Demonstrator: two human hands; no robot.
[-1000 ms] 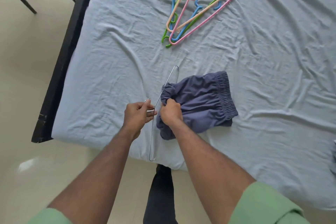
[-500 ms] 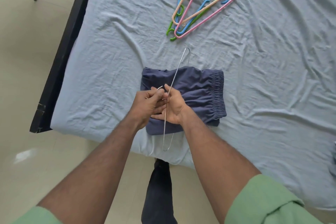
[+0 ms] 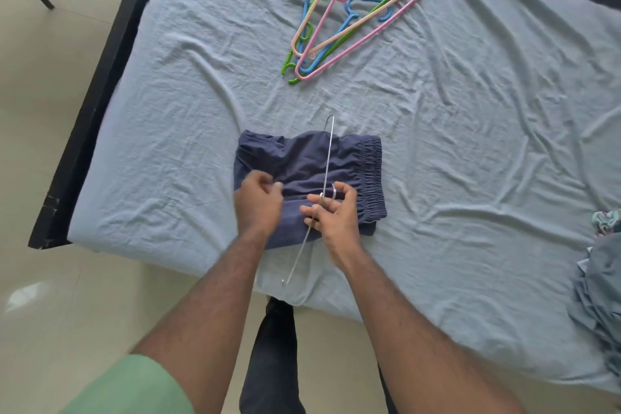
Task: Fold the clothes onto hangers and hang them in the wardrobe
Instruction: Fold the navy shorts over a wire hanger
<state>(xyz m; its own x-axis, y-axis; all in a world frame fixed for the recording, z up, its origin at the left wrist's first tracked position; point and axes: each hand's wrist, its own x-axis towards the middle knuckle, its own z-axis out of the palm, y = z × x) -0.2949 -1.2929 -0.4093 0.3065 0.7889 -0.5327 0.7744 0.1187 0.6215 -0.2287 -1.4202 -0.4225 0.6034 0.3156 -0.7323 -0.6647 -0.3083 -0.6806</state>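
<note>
Lying flat near the foot edge of the bed [image 3: 470, 178], the navy shorts [image 3: 295, 161] are folded over a thin metal hanger [image 3: 327, 158], whose wire runs from roughly 12 o'clock above the fabric down to about 7 o'clock, where its lower end pokes out past the hem toward the mattress edge. Right hand [image 3: 336, 215] is on it now, fingers [image 3: 311, 210] curled and pinching the wire where the hook loop sits, right over the middle of the shorts. Left hand [image 3: 257, 203] sits at 9 o'clock of that grip, touching the cloth, fingers bunched and curled inward; it is blurred, so whether it actually grips the fabric I cannot tell. The elastic waistband lies at 3 o'clock of the hands, gathered and ruffled. Up at 12 o'clock, well apart from the shorts, a loose stack of plastic hangers [image 3: 353, 13] rests on the sheet, pink on top of peach, blue and green. Off at 4 o'clock, by the frame edge, a heap of grey-blue clothes [image 3: 601, 306] lies on the bed, a patterned piece just above it.
</note>
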